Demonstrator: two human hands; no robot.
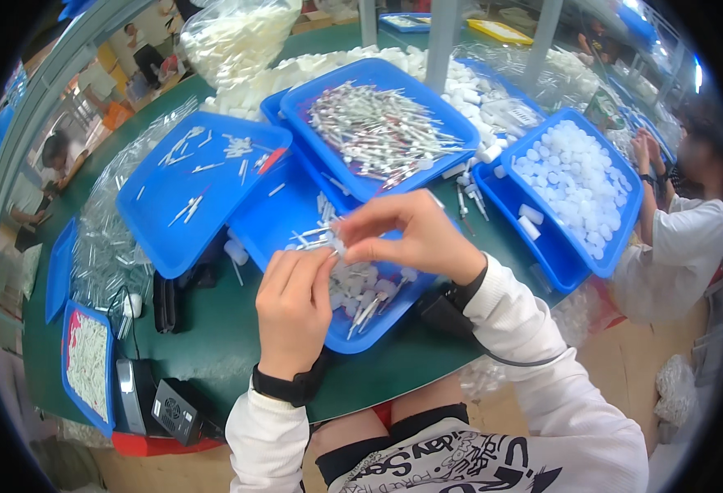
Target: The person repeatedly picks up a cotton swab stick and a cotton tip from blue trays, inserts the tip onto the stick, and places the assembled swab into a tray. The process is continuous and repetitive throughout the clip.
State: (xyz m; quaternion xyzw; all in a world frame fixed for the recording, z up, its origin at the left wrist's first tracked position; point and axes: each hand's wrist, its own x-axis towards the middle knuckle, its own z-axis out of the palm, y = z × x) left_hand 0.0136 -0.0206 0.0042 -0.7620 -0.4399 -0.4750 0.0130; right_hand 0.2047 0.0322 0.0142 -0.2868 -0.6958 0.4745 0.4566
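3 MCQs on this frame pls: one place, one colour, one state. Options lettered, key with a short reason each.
1. Where does the tray of white caps sit?
A. at the person's right
B. at the person's far left
C. on the floor

2. What colour is the table top?
A. red
B. green
C. yellow

3. What are the two hands doing?
A. resting flat on the table
B. lifting a tray together
C. meeting over the near tray, pinching a small white part

Key:
1 A: the blue tray of caps lies right of the near tray, by a co-worker's sleeve.
2 B: bare table between the trays shows green.
3 C: the left hand and right hand close fingertips on the small white part above the near tray.
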